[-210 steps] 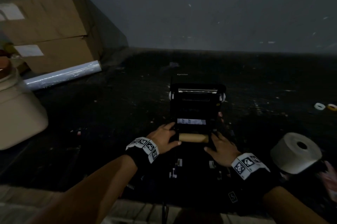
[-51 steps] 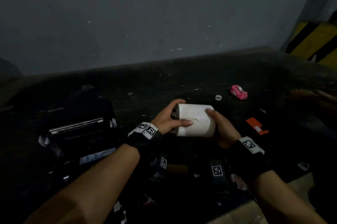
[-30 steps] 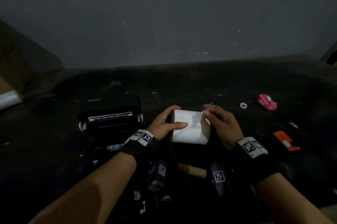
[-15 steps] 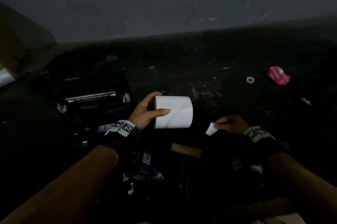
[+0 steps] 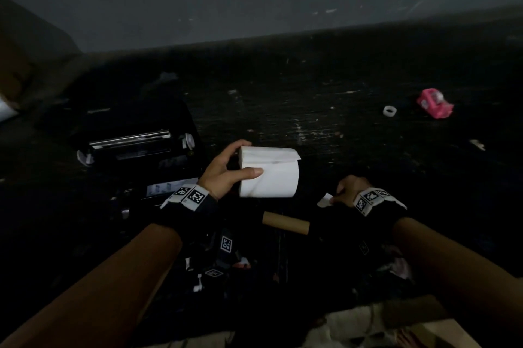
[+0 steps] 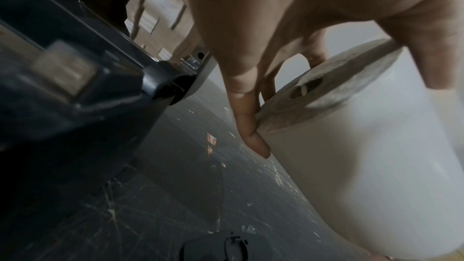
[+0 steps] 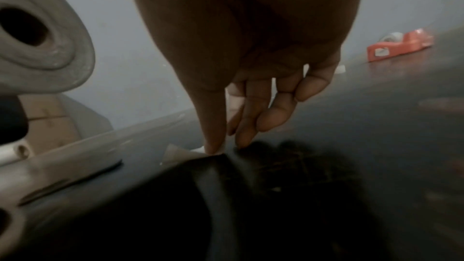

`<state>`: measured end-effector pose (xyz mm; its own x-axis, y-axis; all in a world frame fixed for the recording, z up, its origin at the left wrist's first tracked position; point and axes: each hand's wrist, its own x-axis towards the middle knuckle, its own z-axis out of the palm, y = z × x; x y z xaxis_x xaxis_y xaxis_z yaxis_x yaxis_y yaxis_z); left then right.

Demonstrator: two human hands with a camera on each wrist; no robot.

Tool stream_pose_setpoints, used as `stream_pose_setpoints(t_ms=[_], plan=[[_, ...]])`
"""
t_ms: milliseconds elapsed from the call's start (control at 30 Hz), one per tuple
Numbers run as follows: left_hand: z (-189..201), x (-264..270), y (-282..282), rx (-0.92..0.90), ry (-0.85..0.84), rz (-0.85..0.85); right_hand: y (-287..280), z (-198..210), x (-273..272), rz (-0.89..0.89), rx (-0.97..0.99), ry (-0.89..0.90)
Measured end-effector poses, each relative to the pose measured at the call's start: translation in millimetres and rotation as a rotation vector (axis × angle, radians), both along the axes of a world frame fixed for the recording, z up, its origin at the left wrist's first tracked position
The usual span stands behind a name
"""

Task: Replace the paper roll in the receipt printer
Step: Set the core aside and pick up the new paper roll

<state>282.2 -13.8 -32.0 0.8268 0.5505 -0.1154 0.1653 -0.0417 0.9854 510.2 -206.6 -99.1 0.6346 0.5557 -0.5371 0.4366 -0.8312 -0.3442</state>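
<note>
Dark bench, dim light | my left hand (image 5: 223,175) grips new roll (image 5: 268,175) aloft, tail freed for loading | right hand (image 5: 346,190) pinches torn scrap (image 5: 325,200), parking it | printer (image 5: 135,149) gapes left | old core (image 5: 285,223) out

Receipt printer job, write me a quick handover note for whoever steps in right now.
Left hand grips the new paper roll in the air, right of the open receipt printer.
Right hand pinches a torn paper scrap low over the table.
Done: empty cardboard core lies out on the table, roll's leading end freed.
Left: drop the scrap, seat the roll, feed paper, close the lid.
</note>
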Motion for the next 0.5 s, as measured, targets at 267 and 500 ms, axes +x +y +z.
stream_pose_setpoints(t_ms=[267, 500], plan=[[7, 0, -1, 0.024, -0.070, -0.019, -30, 37, -20, -0.058, 0.178, -0.014], [16, 1, 1, 0.053, -0.098, -0.054, -91, 23, -68, -0.065, 0.060, -0.089]])
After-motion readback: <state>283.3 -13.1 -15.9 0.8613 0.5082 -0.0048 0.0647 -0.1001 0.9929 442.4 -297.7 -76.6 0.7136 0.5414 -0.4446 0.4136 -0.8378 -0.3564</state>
